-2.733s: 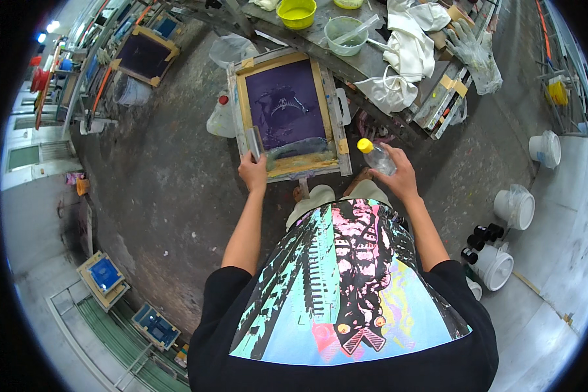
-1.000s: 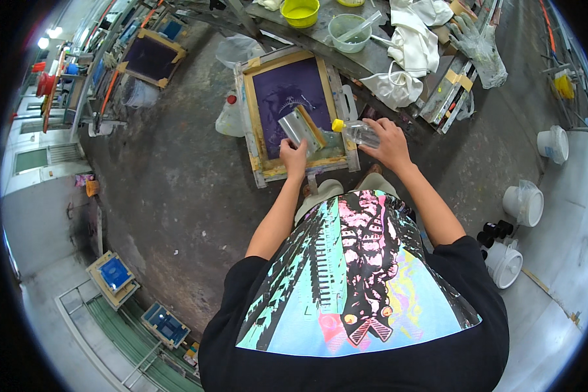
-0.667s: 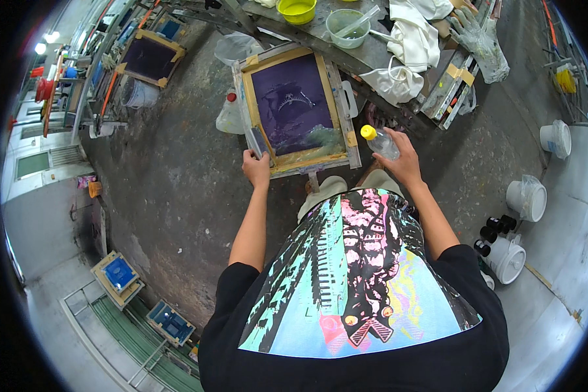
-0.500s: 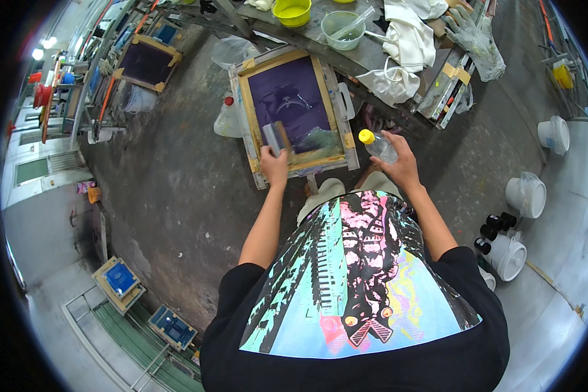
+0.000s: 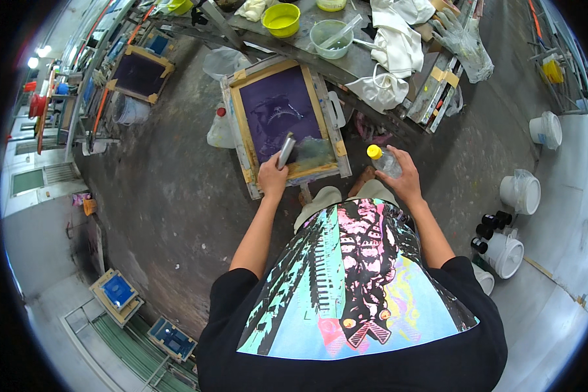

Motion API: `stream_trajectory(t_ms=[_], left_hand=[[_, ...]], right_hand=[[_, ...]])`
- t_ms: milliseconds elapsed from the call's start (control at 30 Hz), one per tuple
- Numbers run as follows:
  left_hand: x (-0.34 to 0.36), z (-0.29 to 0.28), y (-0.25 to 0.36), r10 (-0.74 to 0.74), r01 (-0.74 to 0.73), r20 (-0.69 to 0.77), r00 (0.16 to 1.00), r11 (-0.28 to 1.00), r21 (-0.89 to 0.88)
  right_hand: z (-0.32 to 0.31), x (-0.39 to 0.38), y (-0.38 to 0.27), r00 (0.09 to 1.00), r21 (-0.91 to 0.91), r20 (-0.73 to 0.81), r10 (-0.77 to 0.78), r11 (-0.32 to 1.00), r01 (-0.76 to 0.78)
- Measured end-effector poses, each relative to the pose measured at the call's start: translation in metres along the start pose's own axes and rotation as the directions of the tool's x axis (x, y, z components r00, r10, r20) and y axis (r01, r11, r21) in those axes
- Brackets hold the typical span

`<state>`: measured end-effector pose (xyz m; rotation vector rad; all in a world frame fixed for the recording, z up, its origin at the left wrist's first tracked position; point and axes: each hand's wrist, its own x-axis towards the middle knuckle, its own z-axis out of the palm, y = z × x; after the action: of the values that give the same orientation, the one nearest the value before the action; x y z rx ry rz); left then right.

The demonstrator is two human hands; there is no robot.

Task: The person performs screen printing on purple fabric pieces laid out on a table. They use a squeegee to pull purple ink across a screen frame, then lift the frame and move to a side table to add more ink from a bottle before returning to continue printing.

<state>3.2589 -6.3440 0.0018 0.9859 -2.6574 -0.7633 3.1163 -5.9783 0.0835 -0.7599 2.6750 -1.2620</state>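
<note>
My left hand (image 5: 272, 178) is closed around a small squeegee-like tool with a flat silver-grey body (image 5: 285, 151), held over the near left part of a screen-printing frame. The frame has a wooden border (image 5: 240, 111) and dark purple mesh (image 5: 261, 98) with a pale curved design in its middle. A crumpled greenish translucent patch (image 5: 313, 151), its material unclear, lies at the mesh's near right corner. Right of the frame, my right hand (image 5: 406, 178) grips a clear plastic bottle (image 5: 387, 163) with a yellow cap, tilted to the left.
A white jug with a red cap (image 5: 221, 130) stands left of the frame. The table beyond holds a yellow bowl (image 5: 281, 20), a clear tub (image 5: 331, 40) and white cloths (image 5: 398, 46). White buckets (image 5: 521, 193) line the right wall. Other screens (image 5: 140, 73) lean at left.
The tool in my left hand has shifted right relative to the frame and changed its tilt. My right hand still holds the bottle, slightly farther from the frame. The whole view has shifted a little.
</note>
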Motion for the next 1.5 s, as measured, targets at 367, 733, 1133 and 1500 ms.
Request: stream_trajectory(t_ms=[367, 733, 1133, 1500], left_hand=[[0.089, 0.001, 0.037, 0.694, -0.67, 0.283, 0.662, 0.717, -0.191], [0.097, -0.032, 0.022, 0.64, -0.699, 0.392, 0.66, 0.715, 0.01], [0.01, -0.004, -0.015, -0.217, 0.194, -0.058, 0.975, 0.944, -0.267], [0.018, 0.068, 0.042, -0.233, 0.236, 0.07, 0.97, 0.836, -0.495]], right_hand=[[0.001, 0.004, -0.012, 0.998, 0.028, 0.019, -0.054, 0.998, 0.053], [0.002, -0.013, 0.0, 1.0, 0.018, -0.01, -0.01, 1.0, 0.01], [-0.006, -0.004, 0.002, 1.0, 0.027, -0.019, 0.0, 1.0, 0.0], [0.009, 0.041, -0.036, 0.982, 0.044, 0.142, -0.123, 0.992, 0.118]])
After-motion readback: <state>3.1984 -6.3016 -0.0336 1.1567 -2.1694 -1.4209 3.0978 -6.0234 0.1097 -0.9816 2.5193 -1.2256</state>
